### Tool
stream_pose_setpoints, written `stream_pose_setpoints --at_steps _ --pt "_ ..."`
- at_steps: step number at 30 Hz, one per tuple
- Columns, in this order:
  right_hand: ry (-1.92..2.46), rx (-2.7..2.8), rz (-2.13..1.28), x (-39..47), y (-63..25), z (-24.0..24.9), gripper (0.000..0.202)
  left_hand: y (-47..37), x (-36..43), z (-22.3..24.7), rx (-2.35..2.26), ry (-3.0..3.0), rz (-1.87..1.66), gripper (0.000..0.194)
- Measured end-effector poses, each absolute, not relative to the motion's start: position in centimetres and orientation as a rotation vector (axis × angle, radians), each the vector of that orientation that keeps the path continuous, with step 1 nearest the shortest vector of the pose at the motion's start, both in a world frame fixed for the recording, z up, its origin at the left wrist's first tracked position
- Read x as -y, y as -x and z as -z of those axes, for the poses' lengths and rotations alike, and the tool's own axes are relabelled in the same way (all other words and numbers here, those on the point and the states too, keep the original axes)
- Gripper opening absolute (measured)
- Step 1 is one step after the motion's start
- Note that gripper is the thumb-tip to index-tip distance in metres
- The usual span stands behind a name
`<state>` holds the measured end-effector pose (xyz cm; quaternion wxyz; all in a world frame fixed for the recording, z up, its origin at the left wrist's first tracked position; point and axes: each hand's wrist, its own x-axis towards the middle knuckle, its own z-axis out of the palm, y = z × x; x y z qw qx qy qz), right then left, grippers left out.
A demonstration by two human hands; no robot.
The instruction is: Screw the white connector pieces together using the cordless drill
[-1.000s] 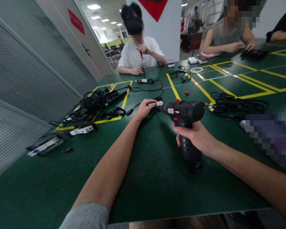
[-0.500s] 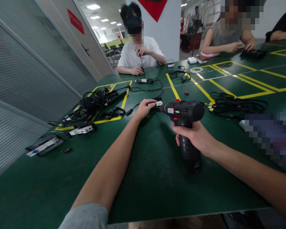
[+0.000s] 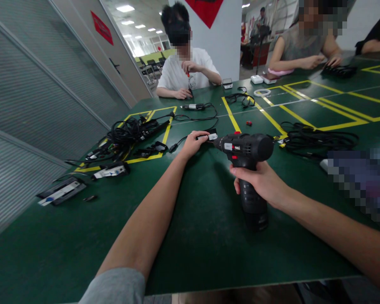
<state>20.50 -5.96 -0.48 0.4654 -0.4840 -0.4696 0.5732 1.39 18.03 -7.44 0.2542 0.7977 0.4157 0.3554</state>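
Observation:
My right hand (image 3: 261,181) is wrapped round the handle of a black cordless drill (image 3: 247,145), held level with its nose pointing left. The drill's tip reaches the near side of a small black device with a white label (image 3: 213,136); whether the bit touches a screw there is too small to tell. My left hand (image 3: 194,144) grips that device from the left, fingers over its top, and covers much of it. A thin black cable with a plug (image 3: 174,147) lies just left of this hand.
Tangled black cables (image 3: 126,133) and dark casing parts (image 3: 63,191) lie on the left. A cable coil (image 3: 316,137) is at the right. A soldering-iron-like tool (image 3: 193,107) lies ahead. Two co-workers sit across the green table (image 3: 190,253), which has yellow tape lines.
The whole view has shifted very slightly. Both hands, the drill and the labelled device keep the same positions relative to each other.

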Motion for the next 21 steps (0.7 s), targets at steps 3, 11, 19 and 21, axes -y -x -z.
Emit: stream_pose_setpoints --at_steps 3,11,19,21 --pt "1.193 1.145 -1.396 6.01 -20.45 0.49 0.016 -1.4 -18.1 7.53 -1.116 -2.166 -0.996 0.034" --pt "1.217 1.156 -1.379 6.07 -20.41 0.58 0.016 -1.47 -18.05 7.62 -1.127 -2.17 -0.994 0.033" --pt "1.208 1.153 -1.392 6.05 -20.51 0.66 0.015 -1.42 -18.0 7.54 -1.103 -2.167 -1.003 0.032" --pt "1.2 1.155 -1.387 6.02 -20.49 0.66 0.016 -1.41 -18.0 7.55 -1.1 -2.172 -1.005 0.033"
